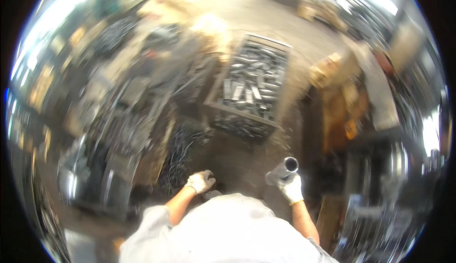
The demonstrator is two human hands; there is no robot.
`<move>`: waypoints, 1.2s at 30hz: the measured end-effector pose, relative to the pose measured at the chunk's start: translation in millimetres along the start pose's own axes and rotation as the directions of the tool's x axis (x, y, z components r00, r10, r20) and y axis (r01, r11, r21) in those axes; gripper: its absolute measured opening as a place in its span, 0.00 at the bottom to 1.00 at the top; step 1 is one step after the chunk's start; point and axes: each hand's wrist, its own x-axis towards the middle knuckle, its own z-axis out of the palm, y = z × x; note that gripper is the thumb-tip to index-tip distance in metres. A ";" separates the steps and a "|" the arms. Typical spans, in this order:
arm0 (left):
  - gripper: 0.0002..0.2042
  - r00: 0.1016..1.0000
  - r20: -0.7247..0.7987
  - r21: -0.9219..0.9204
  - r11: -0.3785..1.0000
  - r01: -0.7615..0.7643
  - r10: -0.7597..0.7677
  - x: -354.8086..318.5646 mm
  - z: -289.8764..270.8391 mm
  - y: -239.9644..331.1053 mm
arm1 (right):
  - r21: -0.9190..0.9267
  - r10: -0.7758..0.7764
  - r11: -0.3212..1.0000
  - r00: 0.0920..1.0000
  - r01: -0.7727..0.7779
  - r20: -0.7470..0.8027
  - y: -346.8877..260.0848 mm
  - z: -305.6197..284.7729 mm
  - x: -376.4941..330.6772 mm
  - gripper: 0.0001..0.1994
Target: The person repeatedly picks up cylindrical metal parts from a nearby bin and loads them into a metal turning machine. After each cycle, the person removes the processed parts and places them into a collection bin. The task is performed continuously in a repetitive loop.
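Observation:
My right hand [291, 189], in a white work glove, is wrapped round a short metal tube [277, 174]. The tube is tilted, and its round, dark open end faces up and away from me. My left hand [200, 181], also gloved, hangs low in front of my body with its fingers curled in and dirty-looking at the tips. Nothing shows in it. Ahead of both hands stands a metal-framed bin [212, 105] heaped with short shiny metal pieces [254, 80]. Motion blur softens much of the picture.
Machinery [128, 120] with dark metal scraps [183, 144] beside it fills the left side. On the right are a rusty brown stand [335, 120] and a grey panel [377, 92]. Concrete floor [237, 161] lies between me and the bin and continues beyond it.

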 end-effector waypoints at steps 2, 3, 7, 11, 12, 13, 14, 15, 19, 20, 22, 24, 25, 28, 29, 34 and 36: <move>0.25 0.966 -0.180 -0.171 0.973 0.154 -0.184 -18.2 -13.8 -71.1 | 0.211 -0.237 0.957 0.955 0.199 0.176 -55.5 54.8 24.0 0.19; 0.25 0.927 -0.213 -0.257 0.933 0.252 -0.309 -33.9 -9.2 -96.1 | 0.139 -0.225 0.971 0.940 0.195 0.256 -82.4 72.0 31.6 0.19; 0.20 0.658 -0.271 -0.808 0.537 0.242 -0.703 -91.3 31.4 -190.9 | -0.003 -0.426 0.866 0.741 0.500 0.518 -180.9 144.9 58.0 0.19; 0.14 0.298 0.175 -0.696 -0.332 -0.636 -0.938 -157.3 101.7 -218.5 | 0.074 -0.556 0.726 0.520 0.684 0.648 -263.1 214.1 82.1 0.21; 0.13 0.076 0.353 -0.588 -0.284 -0.757 -0.933 -174.2 112.5 -219.2 | 0.164 -0.599 0.718 0.481 0.677 0.640 -283.0 231.9 85.9 0.22; 0.15 -0.105 0.404 -0.636 -0.197 -0.746 -0.908 -189.5 123.0 -215.1 | 0.230 -0.636 0.691 0.426 0.685 0.643 -303.5 249.7 91.3 0.22; 0.19 -0.346 0.294 -0.900 -0.137 -0.413 -0.891 -208.3 130.4 -210.1 | 0.286 -0.670 0.659 0.371 0.695 0.643 -324.4 267.8 96.2 0.22; 0.26 -0.463 0.076 -0.869 -0.286 0.403 -0.883 -226.8 133.2 -205.5 | 0.304 -0.683 0.629 0.323 0.715 0.655 -345.7 286.2 101.1 0.22; 0.30 -0.833 0.202 -0.969 0.020 -0.248 -0.516 -275.3 114.7 -202.0 | 0.333 -0.655 0.537 0.135 0.775 0.743 -412.6 347.3 115.3 0.26; 0.30 -0.867 0.097 -0.993 0.011 -0.117 -0.489 -283.0 108.7 -204.1 | 0.384 -0.664 0.510 0.068 0.770 0.745 -424.0 359.1 119.9 0.28; 0.28 -0.883 0.069 -0.954 0.227 -0.194 -0.465 -293.9 98.6 -211.6 | 0.293 -0.526 0.545 0.048 0.786 0.849 -434.2 374.8 127.1 0.33; 0.26 -0.891 -0.062 -0.980 0.197 -0.031 -0.449 -304.8 95.6 -220.5 | 0.306 -0.494 0.498 -0.024 0.811 0.869 -441.4 380.5 141.4 0.34; 0.23 -0.901 -0.112 -0.988 0.145 0.055 -0.420 -312.1 97.0 -223.9 | 0.317 -0.481 0.386 -0.104 0.866 0.871 -447.0 381.9 150.3 0.35; 0.20 -0.824 0.028 -1.000 -0.008 -0.029 -0.566 -337.6 104.9 -227.4 | 0.454 -0.426 0.267 -0.318 0.850 0.847 -482.5 376.5 193.5 0.26; 0.17 -0.604 0.255 -0.790 0.198 -0.581 -0.755 -347.7 105.2 -227.4 | 0.555 -0.499 0.214 -0.398 0.804 0.770 -497.7 373.5 207.7 0.22; 0.09 -0.454 0.340 -0.603 0.179 -0.777 -0.824 -299.7 80.7 -213.4 | 0.729 -0.778 0.179 -0.359 0.661 0.516 -603.9 441.2 268.2 0.15; 0.07 -0.399 0.279 -0.556 0.191 -0.809 -0.874 -242.0 62.8 -203.6 | 0.591 -0.728 0.008 -0.400 0.807 0.556 -636.2 518.5 275.3 0.12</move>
